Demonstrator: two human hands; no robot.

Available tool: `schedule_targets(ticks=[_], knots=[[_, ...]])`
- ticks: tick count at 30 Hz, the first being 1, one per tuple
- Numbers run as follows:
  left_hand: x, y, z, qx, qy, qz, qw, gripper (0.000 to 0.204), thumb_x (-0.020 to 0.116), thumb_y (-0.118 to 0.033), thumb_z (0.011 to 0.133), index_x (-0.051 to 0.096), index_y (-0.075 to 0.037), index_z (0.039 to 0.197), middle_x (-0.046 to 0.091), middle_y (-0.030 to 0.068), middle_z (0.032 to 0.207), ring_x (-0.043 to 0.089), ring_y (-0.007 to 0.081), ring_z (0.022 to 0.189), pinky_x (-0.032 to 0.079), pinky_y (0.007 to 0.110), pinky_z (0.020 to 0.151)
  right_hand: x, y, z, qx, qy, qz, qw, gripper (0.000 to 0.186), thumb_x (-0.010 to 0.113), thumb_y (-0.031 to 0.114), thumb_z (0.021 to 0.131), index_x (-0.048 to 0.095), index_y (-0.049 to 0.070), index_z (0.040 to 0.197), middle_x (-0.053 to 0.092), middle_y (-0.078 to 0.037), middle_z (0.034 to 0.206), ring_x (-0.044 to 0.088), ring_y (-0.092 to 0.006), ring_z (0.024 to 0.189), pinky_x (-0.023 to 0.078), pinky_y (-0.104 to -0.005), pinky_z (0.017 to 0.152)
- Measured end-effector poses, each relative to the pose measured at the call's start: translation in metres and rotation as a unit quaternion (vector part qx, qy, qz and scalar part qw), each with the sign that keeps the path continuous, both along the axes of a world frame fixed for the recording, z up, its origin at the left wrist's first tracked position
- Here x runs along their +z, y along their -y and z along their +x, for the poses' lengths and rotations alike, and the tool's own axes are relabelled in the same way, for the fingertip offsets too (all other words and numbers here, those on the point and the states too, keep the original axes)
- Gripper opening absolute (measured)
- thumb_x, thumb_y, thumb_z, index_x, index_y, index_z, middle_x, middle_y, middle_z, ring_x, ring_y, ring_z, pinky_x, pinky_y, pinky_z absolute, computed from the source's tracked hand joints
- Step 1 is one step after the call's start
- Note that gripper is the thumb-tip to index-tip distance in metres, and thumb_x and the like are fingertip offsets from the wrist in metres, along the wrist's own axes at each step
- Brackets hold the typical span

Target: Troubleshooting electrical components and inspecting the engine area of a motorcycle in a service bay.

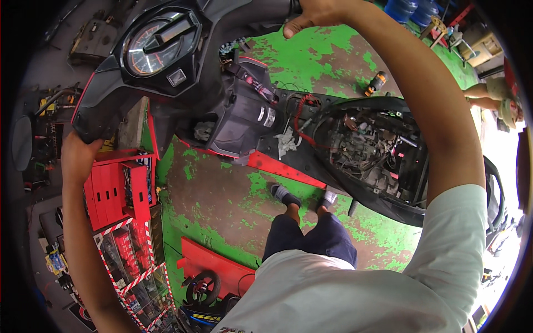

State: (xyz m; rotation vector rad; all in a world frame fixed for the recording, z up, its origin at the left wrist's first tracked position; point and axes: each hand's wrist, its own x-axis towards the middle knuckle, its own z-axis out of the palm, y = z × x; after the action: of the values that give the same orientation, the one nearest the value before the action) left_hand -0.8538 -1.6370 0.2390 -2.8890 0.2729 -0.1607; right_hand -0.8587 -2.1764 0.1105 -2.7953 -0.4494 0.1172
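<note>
2 sandalled feet (287,197) stand on the worn green floor (211,213). Beyond a red cabinet (104,194) at left, the left hand (78,161) touches the near end of the handlebar (105,90); its fingers are hidden, so I cannot tell their closure. The scooter (244,133) spans the scene's middle, its uncovered bay (366,150) at right. Farther, an orange-and-black cylinder (376,83) is on the floor. The right hand (321,12) meets the handlebar's far end, its closure likewise unclear. Far right are 2 blue jugs (401,8).
</note>
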Motion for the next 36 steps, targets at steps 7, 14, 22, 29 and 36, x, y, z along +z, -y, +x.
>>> schedule_targets(ticks=[7, 14, 22, 29, 36], knots=[[0.003, 0.012, -0.009, -0.03, 0.014, -0.003, 0.999, 0.045, 0.078, -0.023, 0.071, 0.069, 0.004, 0.105, 0.071, 0.0272, 0.101, 0.066, 0.0451, 0.101, 0.05, 0.049, 0.088, 0.012, -0.013, -0.004, -0.019, 0.003, -0.024, 1.0, 0.129, 0.077, 0.075, 0.067, 0.027, -0.006, 0.153, 0.045, -0.032, 0.147, 0.05, -0.0457, 0.131, 0.043, -0.0502, 0.108], [0.002, 0.012, -0.007, -0.011, 0.014, -0.002, 1.0, 0.043, 0.076, -0.021, 0.071, 0.069, 0.005, 0.104, 0.071, 0.0278, 0.1, 0.067, 0.0439, 0.099, 0.051, 0.048, 0.085, 0.009, 0.0, -0.011, 0.045, 0.036, 0.022, 0.998, 0.122, 0.075, 0.076, 0.07, 0.033, -0.007, 0.15, 0.055, -0.033, 0.135, 0.057, -0.0461, 0.12, 0.047, -0.0512, 0.101], [0.002, 0.005, -0.001, -0.028, -0.029, -0.054, 0.998, 0.042, 0.074, -0.018, 0.071, 0.068, 0.008, 0.102, 0.071, 0.028, 0.095, 0.068, 0.0445, 0.093, 0.051, 0.047, 0.083, 0.002, -0.001, -0.003, 0.004, 0.025, -0.012, 1.0, 0.106, 0.064, 0.079, 0.075, 0.054, -0.009, 0.133, 0.062, -0.031, 0.124, 0.061, -0.044, 0.111, 0.049, -0.0506, 0.096], [-0.001, -0.002, 0.003, -0.038, -0.019, -0.052, 0.998, 0.043, 0.074, -0.017, 0.071, 0.067, 0.009, 0.105, 0.07, 0.0287, 0.099, 0.067, 0.045, 0.097, 0.051, 0.046, 0.086, 0.005, -0.006, -0.004, -0.022, 0.003, -0.036, 0.999, 0.102, 0.063, 0.079, 0.076, 0.06, -0.011, 0.125, 0.063, -0.031, 0.122, 0.061, -0.0442, 0.111, 0.048, -0.051, 0.095], [0.0, -0.001, 0.002, -0.048, -0.008, -0.037, 0.998, 0.043, 0.074, -0.016, 0.072, 0.067, 0.009, 0.105, 0.071, 0.0286, 0.1, 0.068, 0.0446, 0.097, 0.051, 0.046, 0.086, -0.008, 0.005, 0.003, 0.0, 0.028, -0.024, 0.999, 0.104, 0.063, 0.079, 0.076, 0.057, -0.011, 0.127, 0.063, -0.032, 0.12, 0.061, -0.0447, 0.111, 0.048, -0.0517, 0.095]])
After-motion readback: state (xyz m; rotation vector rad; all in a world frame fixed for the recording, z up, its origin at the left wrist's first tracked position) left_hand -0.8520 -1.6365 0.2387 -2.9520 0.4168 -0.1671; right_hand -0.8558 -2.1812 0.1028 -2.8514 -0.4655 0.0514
